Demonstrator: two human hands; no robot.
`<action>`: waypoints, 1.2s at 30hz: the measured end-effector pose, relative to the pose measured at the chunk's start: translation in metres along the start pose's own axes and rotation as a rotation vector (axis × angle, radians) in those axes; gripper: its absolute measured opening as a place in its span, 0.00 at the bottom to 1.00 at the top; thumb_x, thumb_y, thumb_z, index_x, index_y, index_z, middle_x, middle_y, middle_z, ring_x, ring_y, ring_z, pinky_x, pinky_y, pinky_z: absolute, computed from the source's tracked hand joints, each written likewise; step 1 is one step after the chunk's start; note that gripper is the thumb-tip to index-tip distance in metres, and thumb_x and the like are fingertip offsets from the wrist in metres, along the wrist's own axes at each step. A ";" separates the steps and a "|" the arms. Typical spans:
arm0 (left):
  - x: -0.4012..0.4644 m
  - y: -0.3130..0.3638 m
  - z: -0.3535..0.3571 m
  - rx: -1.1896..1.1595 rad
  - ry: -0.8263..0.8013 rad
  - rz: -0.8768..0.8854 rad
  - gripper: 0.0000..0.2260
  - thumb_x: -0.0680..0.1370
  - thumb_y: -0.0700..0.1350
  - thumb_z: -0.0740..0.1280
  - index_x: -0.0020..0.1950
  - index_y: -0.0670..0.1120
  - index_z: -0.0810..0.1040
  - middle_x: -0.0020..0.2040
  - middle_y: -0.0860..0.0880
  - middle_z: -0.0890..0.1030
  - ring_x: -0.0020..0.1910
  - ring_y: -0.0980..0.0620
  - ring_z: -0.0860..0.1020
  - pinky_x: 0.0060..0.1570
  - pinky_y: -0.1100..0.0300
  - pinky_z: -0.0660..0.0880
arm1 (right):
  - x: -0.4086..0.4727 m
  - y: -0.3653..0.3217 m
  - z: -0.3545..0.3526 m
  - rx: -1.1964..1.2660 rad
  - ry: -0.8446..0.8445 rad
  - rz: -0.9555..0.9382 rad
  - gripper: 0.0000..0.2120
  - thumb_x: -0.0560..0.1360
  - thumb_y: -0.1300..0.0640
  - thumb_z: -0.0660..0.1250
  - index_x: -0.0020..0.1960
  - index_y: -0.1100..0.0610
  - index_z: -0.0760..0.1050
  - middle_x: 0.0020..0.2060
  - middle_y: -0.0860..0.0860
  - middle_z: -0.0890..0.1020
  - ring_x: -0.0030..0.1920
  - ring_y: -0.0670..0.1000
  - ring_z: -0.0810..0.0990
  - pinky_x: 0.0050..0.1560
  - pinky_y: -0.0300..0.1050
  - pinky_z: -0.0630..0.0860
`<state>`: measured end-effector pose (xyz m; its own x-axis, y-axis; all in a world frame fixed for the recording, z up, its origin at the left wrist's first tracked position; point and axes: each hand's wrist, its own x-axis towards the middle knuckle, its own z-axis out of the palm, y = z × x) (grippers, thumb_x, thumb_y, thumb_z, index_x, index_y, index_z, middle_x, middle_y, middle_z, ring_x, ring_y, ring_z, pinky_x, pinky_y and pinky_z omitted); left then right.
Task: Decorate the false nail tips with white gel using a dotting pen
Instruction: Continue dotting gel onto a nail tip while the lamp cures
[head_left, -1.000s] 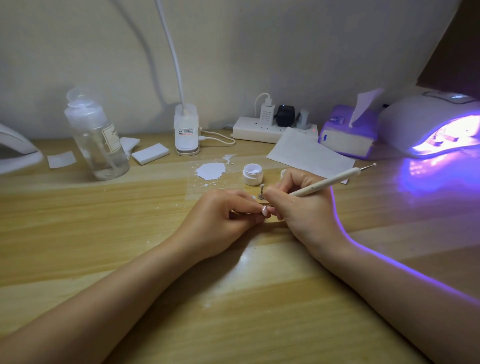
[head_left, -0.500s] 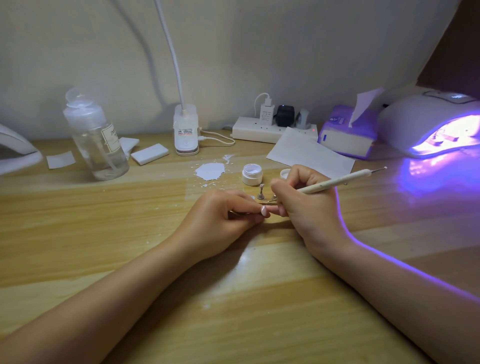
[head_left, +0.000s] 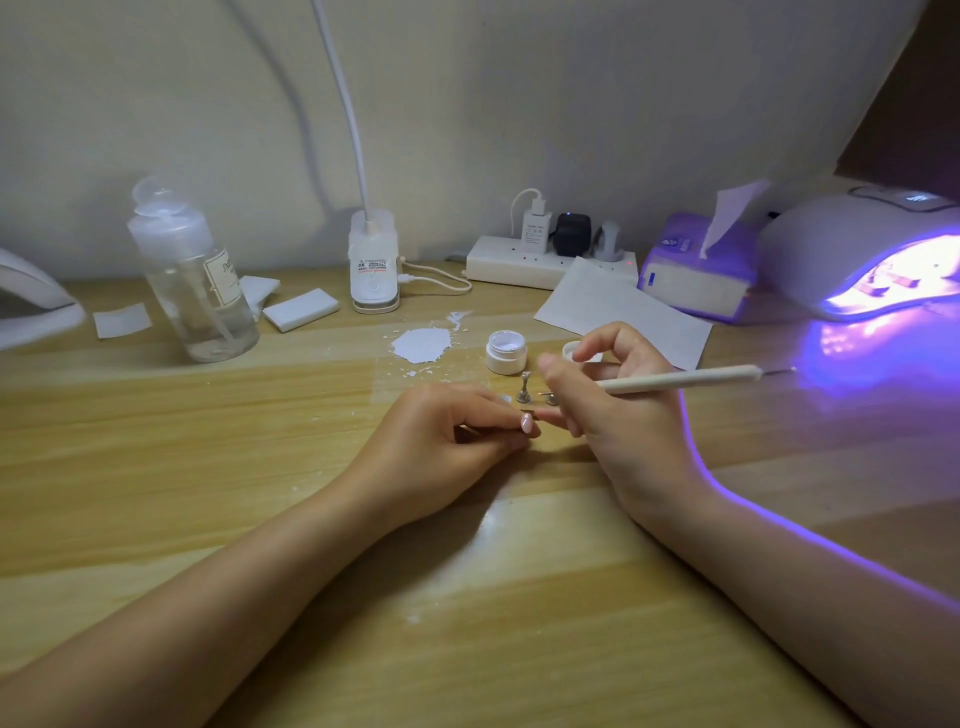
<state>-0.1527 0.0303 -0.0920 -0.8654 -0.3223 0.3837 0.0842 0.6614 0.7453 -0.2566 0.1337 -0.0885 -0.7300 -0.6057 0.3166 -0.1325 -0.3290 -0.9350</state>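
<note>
My left hand (head_left: 441, 441) rests on the wooden table and pinches a pale pink false nail tip (head_left: 527, 422) at its fingertips. My right hand (head_left: 618, 415) grips the white dotting pen (head_left: 680, 383), whose shaft points right; its working tip is hidden behind my fingers, close to the nail tip. An open white gel jar (head_left: 506, 353) stands just beyond my hands, its lid (head_left: 571, 351) behind my right fingers. Two small metal nail stands (head_left: 524, 389) sit between the jar and my hands.
A lit UV nail lamp (head_left: 872, 254) glows purple at the right, next to a tissue box (head_left: 696, 280). A power strip (head_left: 524, 260), lamp base (head_left: 374, 265), clear bottle (head_left: 192, 270), white pads (head_left: 301, 309), paper sheet (head_left: 618, 312) and white smear (head_left: 421, 344) line the back.
My right hand has lifted and tilted, so the pen's shaft swung lower toward level and further right. My left hand still pinches the nail tip in the same spot.
</note>
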 end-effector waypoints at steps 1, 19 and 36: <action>0.000 0.000 0.000 -0.002 0.001 -0.002 0.06 0.72 0.36 0.71 0.47 0.44 0.84 0.43 0.51 0.83 0.41 0.62 0.79 0.42 0.72 0.72 | 0.000 0.000 0.000 -0.009 -0.014 0.004 0.12 0.71 0.65 0.69 0.37 0.56 0.66 0.20 0.44 0.71 0.22 0.42 0.73 0.35 0.42 0.80; 0.001 -0.001 -0.002 -0.024 -0.013 0.018 0.12 0.72 0.35 0.70 0.49 0.50 0.81 0.39 0.59 0.81 0.39 0.65 0.78 0.39 0.74 0.70 | 0.001 0.007 -0.001 -0.096 -0.086 0.003 0.17 0.67 0.74 0.64 0.27 0.57 0.64 0.21 0.47 0.76 0.25 0.42 0.76 0.32 0.37 0.74; 0.001 0.000 -0.001 -0.022 -0.003 0.016 0.12 0.71 0.35 0.71 0.48 0.50 0.81 0.40 0.57 0.81 0.41 0.62 0.79 0.42 0.71 0.73 | 0.002 0.006 -0.001 -0.102 -0.102 -0.012 0.19 0.67 0.74 0.64 0.26 0.56 0.63 0.20 0.47 0.74 0.24 0.43 0.75 0.28 0.34 0.70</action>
<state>-0.1528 0.0290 -0.0912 -0.8655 -0.3098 0.3937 0.1088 0.6510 0.7513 -0.2589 0.1313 -0.0935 -0.6567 -0.6742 0.3378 -0.2125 -0.2644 -0.9407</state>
